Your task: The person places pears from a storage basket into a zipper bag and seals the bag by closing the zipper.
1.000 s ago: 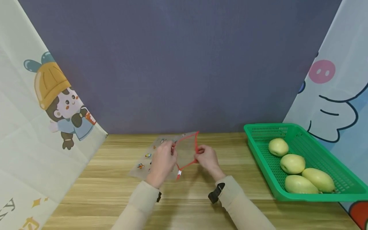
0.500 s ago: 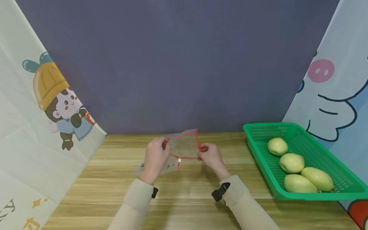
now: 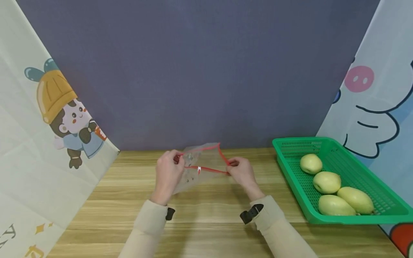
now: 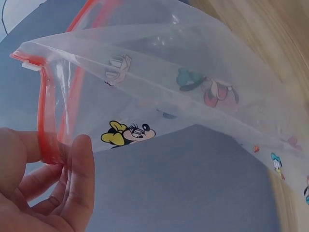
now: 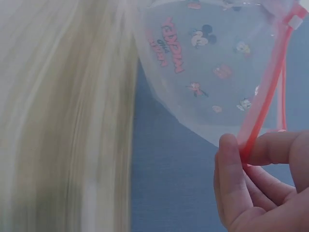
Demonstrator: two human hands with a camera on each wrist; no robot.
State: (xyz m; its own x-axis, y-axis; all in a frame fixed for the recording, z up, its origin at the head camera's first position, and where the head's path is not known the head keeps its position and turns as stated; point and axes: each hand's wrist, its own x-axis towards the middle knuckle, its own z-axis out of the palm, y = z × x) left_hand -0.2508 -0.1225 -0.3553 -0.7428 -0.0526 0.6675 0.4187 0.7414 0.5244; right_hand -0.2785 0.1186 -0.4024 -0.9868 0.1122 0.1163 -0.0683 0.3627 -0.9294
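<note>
Two bare hands hold a translucent zip bag (image 3: 208, 157) between them at the far part of a wooden table (image 3: 206, 233). The left hand (image 3: 168, 173) has its thumb and fingers brought together on one end of the bag's red rim (image 3: 208, 169); the right hand (image 3: 242, 174) pinches the opposite end likewise, its fingertips meeting with only the plastic between. The two red edges stand apart between the hands, so that the mouth is parted; a white slider (image 3: 199, 169) sits on the nearer edge. Small cartoon prints mark the film, which slopes down toward the left hand; whether its lower end touches the table cannot be told.

To the right stands a green basket (image 3: 292, 188) holding four pale yellow-green fruits (image 3: 327, 182), two rounder and two oblong, its raised rim being the nearest obstacle on that side. Pale sleeves (image 3: 150, 218) and black straps (image 3: 251, 214) cover the wrists.

A dark backdrop (image 3: 206, 71) rises behind the table's far edge, just beyond the bag. Printed panels (image 3: 29, 154) slant along both sides. Wood surface extends between right hand and basket, leftward to the panel, and nearer, between the forearms.
</note>
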